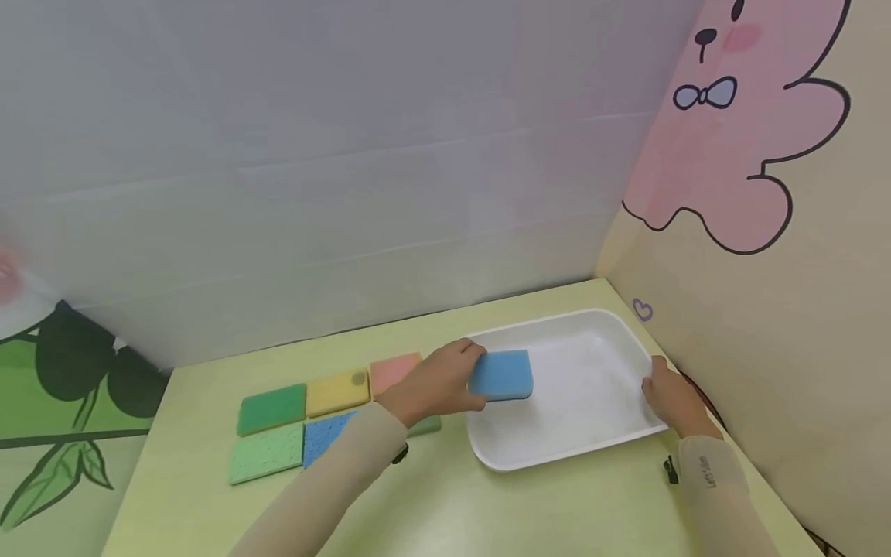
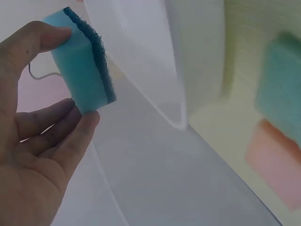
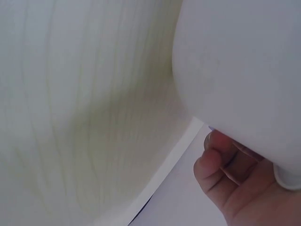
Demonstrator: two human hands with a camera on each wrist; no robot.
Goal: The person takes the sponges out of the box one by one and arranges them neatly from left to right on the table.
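My left hand (image 1: 445,379) pinches a blue sponge (image 1: 503,374) between thumb and fingers, over the left part of a white tray (image 1: 581,394). The left wrist view shows the sponge's dark scouring layer (image 2: 94,49) on one face, with the thumb and fingertips on its soft part. At the tray's right side, my right hand (image 1: 678,398) grips the rim. From the right wrist view, its curled fingers (image 3: 209,165) lie against the outside of the tray wall (image 3: 240,80).
Left of the tray, sponges lie in two rows: green (image 1: 272,408), yellow (image 1: 334,392) and pink (image 1: 391,371) behind; light green (image 1: 267,454), blue (image 1: 323,435) and a partly hidden greenish one (image 1: 426,425) in front. Walls border the table's back and right edges.
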